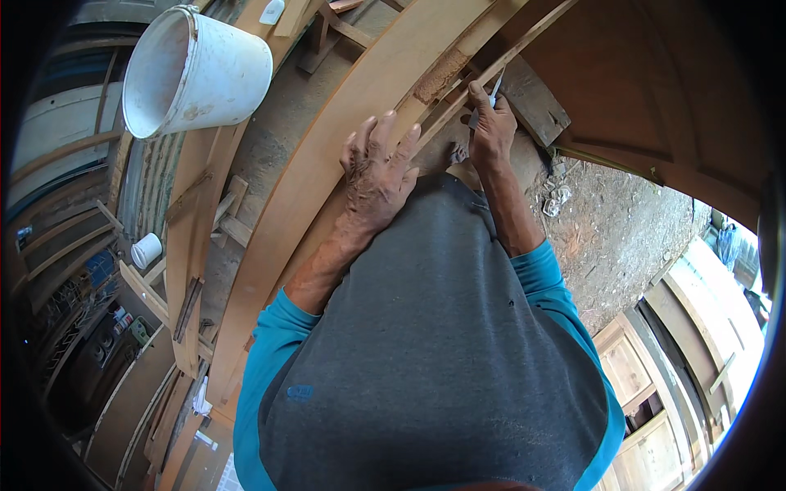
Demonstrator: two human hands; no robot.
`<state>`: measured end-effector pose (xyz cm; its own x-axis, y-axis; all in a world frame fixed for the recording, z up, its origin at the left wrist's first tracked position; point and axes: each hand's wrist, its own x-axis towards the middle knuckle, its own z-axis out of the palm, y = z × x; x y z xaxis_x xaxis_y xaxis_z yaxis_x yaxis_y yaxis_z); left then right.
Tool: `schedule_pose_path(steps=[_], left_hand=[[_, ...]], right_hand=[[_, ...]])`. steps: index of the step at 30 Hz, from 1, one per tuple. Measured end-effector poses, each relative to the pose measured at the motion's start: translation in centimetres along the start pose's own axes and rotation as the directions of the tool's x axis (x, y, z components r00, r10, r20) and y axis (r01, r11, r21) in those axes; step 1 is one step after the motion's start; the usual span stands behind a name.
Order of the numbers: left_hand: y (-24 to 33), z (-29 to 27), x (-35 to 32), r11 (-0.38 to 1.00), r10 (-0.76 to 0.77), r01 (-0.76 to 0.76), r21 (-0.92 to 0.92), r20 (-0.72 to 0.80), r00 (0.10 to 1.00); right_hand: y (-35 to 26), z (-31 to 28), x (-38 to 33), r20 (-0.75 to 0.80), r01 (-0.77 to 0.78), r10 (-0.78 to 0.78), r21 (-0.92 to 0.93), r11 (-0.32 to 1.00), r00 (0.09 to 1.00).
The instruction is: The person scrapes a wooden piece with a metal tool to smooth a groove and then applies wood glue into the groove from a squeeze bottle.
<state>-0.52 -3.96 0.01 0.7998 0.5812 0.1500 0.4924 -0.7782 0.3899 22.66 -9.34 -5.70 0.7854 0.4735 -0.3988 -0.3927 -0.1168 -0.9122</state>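
My left hand [378,176] lies on a long wooden board [327,135] with its fingers spread and nothing in them. My right hand [493,135] is closed round a small whitish thing with a thin pointed tip [496,88], which looks like a small glue bottle; the fingers hide part of it. Its tip points up and away from me, beside a narrow wooden strip [524,42]. Between the board and the strip, a rough brown patch like sawdust [442,75] sits on the wood, just beyond my left fingertips.
A white bucket [225,78] stands at the upper left on a wooden plank [196,176], with a smaller white pot [146,250] lower down. A large brown wooden panel [655,90] is at the upper right. Rough ground [622,221] and panelled doors [634,368] lie to the right.
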Motion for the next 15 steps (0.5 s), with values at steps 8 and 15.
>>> schedule_pose_path(steps=[8,15], left_hand=[[-1.0,-1.4,-3.0,0.996,0.085,-0.084,0.040,-0.022,0.996],[-0.1,-4.6,-3.4,0.973,0.092,-0.064,-0.222,0.116,0.989]], right_hand=[[-0.3,-2.4,-0.2,0.093,-0.126,0.099,0.366,0.922,0.991],[-1.3,-4.3,-2.9,0.191,-0.198,0.128,0.410,0.890,0.973]])
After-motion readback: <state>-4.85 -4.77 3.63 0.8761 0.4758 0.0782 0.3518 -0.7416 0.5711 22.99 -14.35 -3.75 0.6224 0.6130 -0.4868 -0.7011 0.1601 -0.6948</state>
